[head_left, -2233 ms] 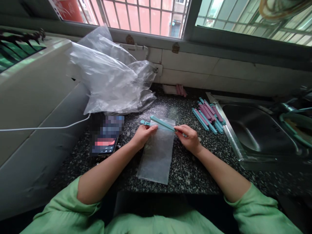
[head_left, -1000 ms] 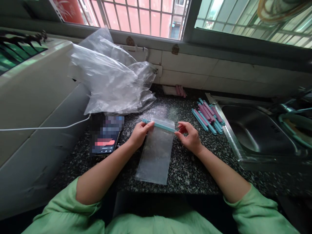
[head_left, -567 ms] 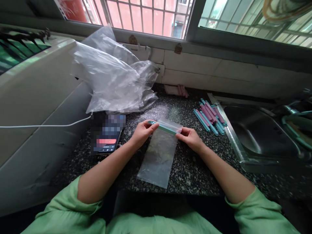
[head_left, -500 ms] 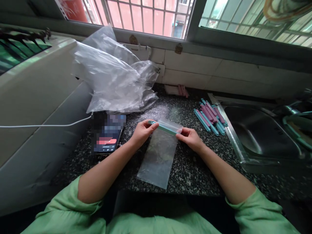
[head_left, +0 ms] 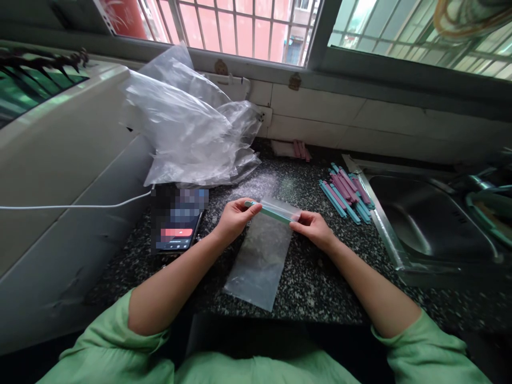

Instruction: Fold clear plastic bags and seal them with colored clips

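A teal bag-sealing clip (head_left: 276, 213) lies across the upper part of a clear plastic bag (head_left: 260, 261), with a short strip of the bag showing beyond it. My left hand (head_left: 237, 217) is closed on the clip's left end, thumb on top. At the other end, my right hand (head_left: 312, 229) pinches the clip together with the bag's edge. The bag hangs or lies flat toward me over the speckled counter. Whether the clip is fully snapped along its length I cannot tell.
A pile of pink and teal clips (head_left: 348, 192) lies left of the steel sink (head_left: 424, 213). Crumpled clear bags (head_left: 192, 122) fill the back left, above a phone (head_left: 178, 226). Several pink clips (head_left: 301, 150) rest by the tiled wall. A white cable (head_left: 80, 207) crosses the left side.
Almost nothing differs. Both hands keep their hold on the clip and bag; the small shift of the whole scene looks like camera movement.
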`<action>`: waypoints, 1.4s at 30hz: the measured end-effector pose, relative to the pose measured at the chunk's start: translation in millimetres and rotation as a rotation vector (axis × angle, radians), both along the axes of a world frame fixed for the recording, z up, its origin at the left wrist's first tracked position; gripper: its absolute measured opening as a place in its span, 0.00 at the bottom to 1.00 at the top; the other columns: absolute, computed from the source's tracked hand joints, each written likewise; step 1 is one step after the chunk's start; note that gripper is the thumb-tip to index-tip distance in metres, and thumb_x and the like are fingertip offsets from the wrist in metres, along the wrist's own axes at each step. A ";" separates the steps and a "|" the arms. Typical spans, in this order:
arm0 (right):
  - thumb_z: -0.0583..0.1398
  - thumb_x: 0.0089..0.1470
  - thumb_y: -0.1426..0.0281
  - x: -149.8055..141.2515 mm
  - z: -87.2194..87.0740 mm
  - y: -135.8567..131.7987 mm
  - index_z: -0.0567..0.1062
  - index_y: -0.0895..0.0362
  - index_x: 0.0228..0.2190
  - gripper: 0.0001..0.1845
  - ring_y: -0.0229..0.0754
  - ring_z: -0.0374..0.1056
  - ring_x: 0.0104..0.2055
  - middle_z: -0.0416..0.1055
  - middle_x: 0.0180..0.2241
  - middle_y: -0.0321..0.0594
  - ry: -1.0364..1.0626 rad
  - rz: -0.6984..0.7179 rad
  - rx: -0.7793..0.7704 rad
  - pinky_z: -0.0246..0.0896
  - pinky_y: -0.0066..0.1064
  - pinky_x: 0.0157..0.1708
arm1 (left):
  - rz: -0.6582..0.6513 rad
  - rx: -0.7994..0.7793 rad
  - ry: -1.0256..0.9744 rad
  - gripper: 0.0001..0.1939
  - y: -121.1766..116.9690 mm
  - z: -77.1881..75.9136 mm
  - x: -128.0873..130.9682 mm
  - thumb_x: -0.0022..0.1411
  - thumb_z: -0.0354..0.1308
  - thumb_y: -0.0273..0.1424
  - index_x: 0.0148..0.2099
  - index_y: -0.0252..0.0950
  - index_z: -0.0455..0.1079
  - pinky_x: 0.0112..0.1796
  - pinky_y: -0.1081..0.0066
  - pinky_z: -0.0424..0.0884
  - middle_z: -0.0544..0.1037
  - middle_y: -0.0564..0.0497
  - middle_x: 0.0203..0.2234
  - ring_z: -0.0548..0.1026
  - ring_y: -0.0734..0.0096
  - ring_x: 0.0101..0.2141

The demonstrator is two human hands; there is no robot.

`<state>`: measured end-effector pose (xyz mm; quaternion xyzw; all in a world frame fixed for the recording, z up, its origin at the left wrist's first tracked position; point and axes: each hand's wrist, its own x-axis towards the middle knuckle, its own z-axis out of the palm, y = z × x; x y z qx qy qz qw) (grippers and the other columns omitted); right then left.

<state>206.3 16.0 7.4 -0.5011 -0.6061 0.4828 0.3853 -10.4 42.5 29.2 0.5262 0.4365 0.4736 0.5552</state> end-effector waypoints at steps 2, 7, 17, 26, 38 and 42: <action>0.64 0.39 0.57 -0.3 0.0 0.1 0.73 0.58 0.24 0.17 0.35 0.64 0.25 0.69 0.22 0.34 -0.002 0.003 0.009 0.60 0.28 0.29 | 0.002 0.005 0.008 0.19 0.2 -0.7 -0.4 0.40 0.63 0.45 0.18 0.35 0.64 0.22 0.74 0.51 0.59 0.58 0.13 0.55 0.80 0.19; 0.64 0.39 0.56 0.9 0.3 0.6 0.72 0.58 0.23 0.18 0.34 0.62 0.25 0.67 0.22 0.33 -0.013 -0.029 0.064 0.59 0.27 0.28 | -0.026 -0.017 -0.003 0.19 2.8 -2.6 -0.8 0.40 0.63 0.46 0.20 0.35 0.66 0.23 0.75 0.55 0.62 0.57 0.15 0.59 0.78 0.20; 0.63 0.40 0.56 12.0 13.1 2.0 0.70 0.57 0.22 0.16 0.32 0.55 0.22 0.62 0.20 0.32 -0.002 -0.261 0.222 0.53 0.26 0.23 | -0.360 -0.097 0.319 0.18 0.8 -14.6 2.7 0.45 0.59 0.44 0.17 0.34 0.68 0.21 0.74 0.50 0.63 0.55 0.11 0.56 0.77 0.17; 0.63 0.41 0.56 8.0 10.9 -2.8 0.70 0.57 0.23 0.17 0.33 0.57 0.22 0.63 0.20 0.32 -0.049 -0.185 0.228 0.53 0.26 0.23 | -0.296 -0.012 0.118 0.16 3.0 -8.7 -0.4 0.41 0.66 0.41 0.27 0.34 0.73 0.27 0.74 0.60 0.72 0.54 0.19 0.66 0.73 0.23; 0.63 0.42 0.59 -15.7 -5.6 -8.0 0.71 0.58 0.26 0.15 0.34 0.61 0.25 0.67 0.23 0.34 -0.054 0.051 0.036 0.58 0.27 0.28 | -0.039 0.085 -0.169 0.16 4.1 -19.5 -1.0 0.46 0.65 0.43 0.31 0.34 0.74 0.32 0.75 0.62 0.72 0.54 0.25 0.67 0.76 0.28; 0.59 0.47 0.63 -17.1 -7.4 -10.2 0.70 0.59 0.21 0.12 0.34 0.62 0.25 0.67 0.21 0.35 -0.157 0.071 0.116 0.57 0.27 0.28 | 0.003 0.090 -0.165 0.16 4.8 -17.4 -1.0 0.44 0.66 0.43 0.29 0.34 0.74 0.32 0.74 0.63 0.73 0.54 0.24 0.68 0.75 0.28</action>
